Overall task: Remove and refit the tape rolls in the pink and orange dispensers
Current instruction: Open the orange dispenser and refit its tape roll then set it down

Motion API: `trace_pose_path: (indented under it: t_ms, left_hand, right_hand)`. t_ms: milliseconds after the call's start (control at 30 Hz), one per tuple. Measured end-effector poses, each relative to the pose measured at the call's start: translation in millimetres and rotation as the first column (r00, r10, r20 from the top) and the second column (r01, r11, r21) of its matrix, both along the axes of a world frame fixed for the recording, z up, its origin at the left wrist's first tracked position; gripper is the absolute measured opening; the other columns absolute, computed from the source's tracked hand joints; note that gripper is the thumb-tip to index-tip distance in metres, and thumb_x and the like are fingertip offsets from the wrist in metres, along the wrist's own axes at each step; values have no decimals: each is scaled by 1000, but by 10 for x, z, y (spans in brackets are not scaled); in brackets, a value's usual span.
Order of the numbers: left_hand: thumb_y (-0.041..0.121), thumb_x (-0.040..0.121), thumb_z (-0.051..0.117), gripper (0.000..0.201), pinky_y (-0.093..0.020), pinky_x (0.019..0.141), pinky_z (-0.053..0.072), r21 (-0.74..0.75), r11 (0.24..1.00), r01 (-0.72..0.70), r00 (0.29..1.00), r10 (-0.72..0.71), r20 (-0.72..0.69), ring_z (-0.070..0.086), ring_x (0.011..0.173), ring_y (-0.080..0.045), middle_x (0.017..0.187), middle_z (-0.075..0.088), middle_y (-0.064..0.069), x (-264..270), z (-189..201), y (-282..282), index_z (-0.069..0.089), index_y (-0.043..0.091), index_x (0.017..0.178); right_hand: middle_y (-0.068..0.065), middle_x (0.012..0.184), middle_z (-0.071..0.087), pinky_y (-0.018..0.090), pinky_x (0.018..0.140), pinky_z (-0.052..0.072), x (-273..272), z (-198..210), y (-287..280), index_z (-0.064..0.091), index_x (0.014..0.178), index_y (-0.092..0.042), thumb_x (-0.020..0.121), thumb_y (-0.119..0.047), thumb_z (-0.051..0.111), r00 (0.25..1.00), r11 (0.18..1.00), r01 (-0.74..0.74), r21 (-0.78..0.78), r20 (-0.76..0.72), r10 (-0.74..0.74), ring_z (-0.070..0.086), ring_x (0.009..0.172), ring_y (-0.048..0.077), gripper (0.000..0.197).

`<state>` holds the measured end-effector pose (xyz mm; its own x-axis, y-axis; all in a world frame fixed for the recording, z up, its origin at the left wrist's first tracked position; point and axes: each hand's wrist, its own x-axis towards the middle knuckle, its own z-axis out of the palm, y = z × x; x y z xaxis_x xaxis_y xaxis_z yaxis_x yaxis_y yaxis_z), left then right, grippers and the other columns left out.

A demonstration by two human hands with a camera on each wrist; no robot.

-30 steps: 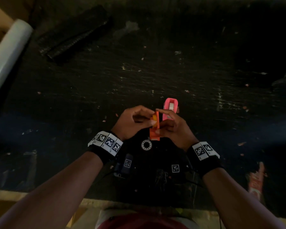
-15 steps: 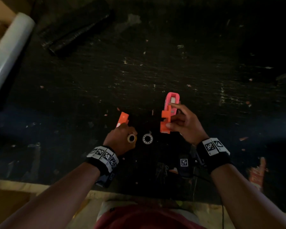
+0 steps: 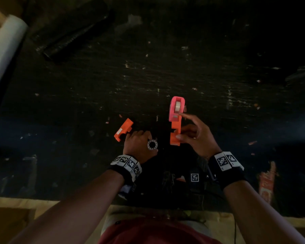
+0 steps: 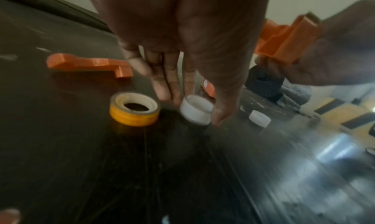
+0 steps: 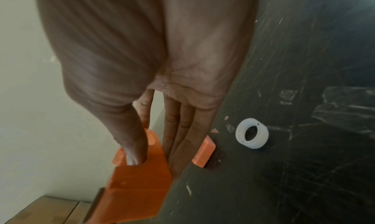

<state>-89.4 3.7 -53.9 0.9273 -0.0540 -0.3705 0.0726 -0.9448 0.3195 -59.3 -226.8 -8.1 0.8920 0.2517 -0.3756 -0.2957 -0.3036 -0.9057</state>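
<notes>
The orange dispenser is split in two halves. One orange half [image 3: 123, 129] [image 4: 89, 65] lies flat on the black table [image 3: 218, 76]. My right hand [image 3: 179, 132] [image 5: 150, 153] grips the other orange half [image 3: 175, 133] [image 5: 140, 179] [image 4: 288, 39] upright above the table. Just behind it, the pink dispenser [image 3: 177, 108] lies with a pale tape roll inside. My left hand [image 3: 147, 142] [image 4: 198, 108] pinches a white core ring [image 3: 152, 144] [image 4: 192, 115] on the table between thumb and fingers. A yellow tape roll [image 4: 134, 109] lies loose beside it, hidden in the head view.
A second white ring [image 4: 259, 119] [image 5: 252, 135] lies on the table near the hands. A white film roll [image 3: 5, 50] and a black bundle [image 3: 72, 32] lie far left. Dark gear [image 3: 194, 177] sits by the wooden front edge [image 3: 25, 203]. Paint flecks and scraps dot the tabletop.
The hands pulled the orange dispenser apart. My left hand laid down one half and the yellow roll, then took the white ring. My right hand kept the other half.
</notes>
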Motion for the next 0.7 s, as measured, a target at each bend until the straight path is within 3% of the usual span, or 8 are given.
trace_pose_path:
  t_ms: [133,200,267,333,400,500,600,700]
  left_hand:
    - [27,66,85,42,-39,79,58,-330,940,-90,994,105,31,70,92,-24,105,67,0,-34,41,77,68,22,103]
    - [17,66,86,45,-41,82,60,-475,875,-92,989,135,58,71,93,-16,107,70,2,-48,78,135,69,21,107]
    - [11,70,86,46,-32,87,60,-576,813,-89,984,161,76,72,96,-7,109,72,3,-60,162,167,68,19,112]
    - [6,74,86,47,-21,89,58,-649,756,-87,983,173,69,73,101,-4,112,74,5,-71,269,169,68,17,115]
    - [2,76,86,49,-17,89,57,-711,695,-108,983,184,30,74,103,-2,113,76,6,-72,355,168,68,17,119]
    - [1,78,86,51,-25,92,60,-787,591,-174,975,218,-51,76,105,-8,113,78,4,-48,435,173,69,20,121]
    - [-5,79,83,50,-27,94,59,-842,492,-221,965,235,-116,75,109,-13,115,78,2,-16,474,159,69,17,123]
    - [-7,85,76,45,-28,98,57,-872,433,-227,961,245,-129,74,113,-12,114,79,8,15,518,143,71,19,121]
  right_hand:
    - [-1,118,71,46,89,63,-39,-7,-55,51,140,-39,82,2,78,1000,1000,10,6,5,-10,74,104,13,76]
    - [-1,121,71,45,91,62,-60,-9,-75,50,140,-40,82,1,79,1000,1000,5,5,18,-5,73,105,13,77]
    - [1,119,72,43,93,61,-84,-12,-85,50,141,-38,81,1,80,1000,1000,7,10,20,-8,73,104,12,77]
    - [3,120,72,41,92,61,-102,-5,-78,51,141,-37,81,2,80,1000,999,9,31,12,-9,73,104,13,77]
    - [3,130,66,41,91,62,-115,10,-58,52,140,-38,82,3,79,1000,999,-6,44,12,6,73,106,15,77]
    - [2,124,70,45,94,61,-133,35,-14,51,143,-32,82,1,79,999,998,-34,58,-16,35,73,107,16,76]
    - [10,115,74,46,94,60,-161,54,65,50,145,-24,82,4,79,999,995,-36,91,-30,39,74,105,20,75]
    - [9,115,73,45,94,61,-160,77,152,51,145,-25,82,4,79,999,994,-43,101,-15,45,74,106,20,75]
